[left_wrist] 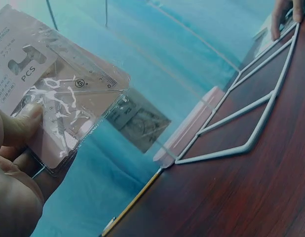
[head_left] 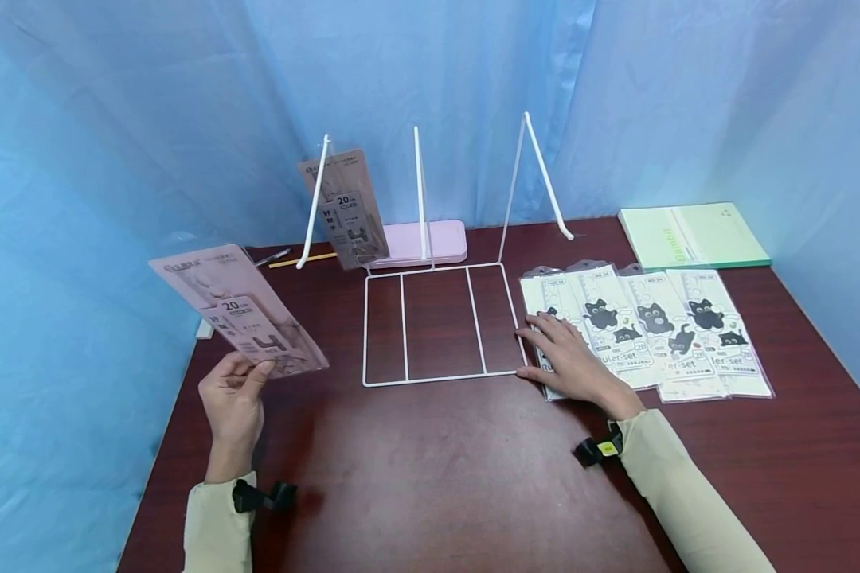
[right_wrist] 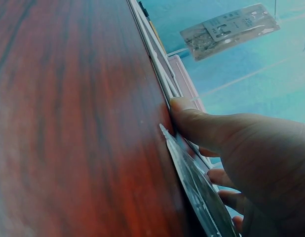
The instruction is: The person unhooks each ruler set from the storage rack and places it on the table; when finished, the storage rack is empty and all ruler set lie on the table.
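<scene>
My left hand [head_left: 232, 406] pinches the lower edge of a pink ruler-set pack [head_left: 247, 314], marked 20 cm, between thumb and fingers. The pack is tilted above the table, left of a white wire rack [head_left: 444, 379]. A similar pink pack [head_left: 356, 219] hangs at the rack's left hook arm. My right hand [head_left: 573, 362], fingers spread and loosely extended, rests at the rack's right base wire, over the leftmost of several white ruler-set packs with black cats [head_left: 655, 318]. In the right wrist view, the thumb [right_wrist: 197, 121] lies against the base wire.
Behind the rack lies a pink case [head_left: 444, 241]. A yellow pencil [head_left: 304, 260] and a pen lie to its left. At the back right is a pale green notebook pack [head_left: 691, 231]. Blue curtains [head_left: 430, 72] enclose the dark red table [head_left: 437, 477].
</scene>
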Available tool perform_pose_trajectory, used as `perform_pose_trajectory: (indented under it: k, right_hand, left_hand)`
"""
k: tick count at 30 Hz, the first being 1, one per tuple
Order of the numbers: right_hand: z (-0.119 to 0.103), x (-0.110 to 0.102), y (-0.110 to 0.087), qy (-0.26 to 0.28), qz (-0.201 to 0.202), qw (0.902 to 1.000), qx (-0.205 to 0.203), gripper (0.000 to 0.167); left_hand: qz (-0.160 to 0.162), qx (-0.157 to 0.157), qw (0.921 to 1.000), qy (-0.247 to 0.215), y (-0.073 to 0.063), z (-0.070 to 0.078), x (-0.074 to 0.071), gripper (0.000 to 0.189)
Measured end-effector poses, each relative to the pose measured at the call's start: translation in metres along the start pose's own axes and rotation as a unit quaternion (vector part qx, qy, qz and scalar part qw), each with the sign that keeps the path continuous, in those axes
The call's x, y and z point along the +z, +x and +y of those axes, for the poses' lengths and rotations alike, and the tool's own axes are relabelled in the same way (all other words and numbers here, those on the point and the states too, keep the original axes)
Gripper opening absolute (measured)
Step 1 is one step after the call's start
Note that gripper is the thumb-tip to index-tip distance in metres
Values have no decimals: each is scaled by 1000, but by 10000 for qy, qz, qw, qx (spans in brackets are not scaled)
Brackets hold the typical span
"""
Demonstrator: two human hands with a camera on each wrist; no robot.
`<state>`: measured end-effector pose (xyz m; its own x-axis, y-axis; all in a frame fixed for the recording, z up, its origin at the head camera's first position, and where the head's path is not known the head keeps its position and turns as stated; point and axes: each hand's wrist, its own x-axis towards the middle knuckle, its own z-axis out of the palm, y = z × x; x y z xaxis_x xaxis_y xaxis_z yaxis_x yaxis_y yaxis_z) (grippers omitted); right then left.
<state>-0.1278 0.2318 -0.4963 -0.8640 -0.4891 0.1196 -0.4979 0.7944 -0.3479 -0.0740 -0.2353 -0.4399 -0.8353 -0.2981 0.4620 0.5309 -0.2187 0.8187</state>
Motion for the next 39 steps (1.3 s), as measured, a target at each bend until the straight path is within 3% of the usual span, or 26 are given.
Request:
perform_pose_trajectory:
  k: [5, 9, 20, 29, 35, 39]
  right_hand:
    - [1, 0, 0, 17, 17, 10000, -25, 67]
    - [1, 0, 1, -12, 16, 10000, -35, 67]
    - [0, -2, 1, -4, -10, 10000, -10, 67]
    - [0, -2, 1, -10, 10, 10000, -35, 67]
    - [-1, -2, 2, -27, 25, 10000, -21, 67]
    - [0, 0, 1, -27, -2, 10000, 38, 67]
  left_hand:
    - [311, -232, 9992, -89, 3, -4, -7, 27]
    - [637, -586, 9962, 139, 5, -8, -13, 27]
    - [1060, -1613, 9731, 1259, 7, -19, -19, 33]
    - [996, -2486, 9393, 2144, 10, -29, -21, 31]
    - [685, -3188, 9061, 2697, 9, -38, -23, 41]
    - [395, -3458, 8949, 2793, 8, -41, -25, 43]
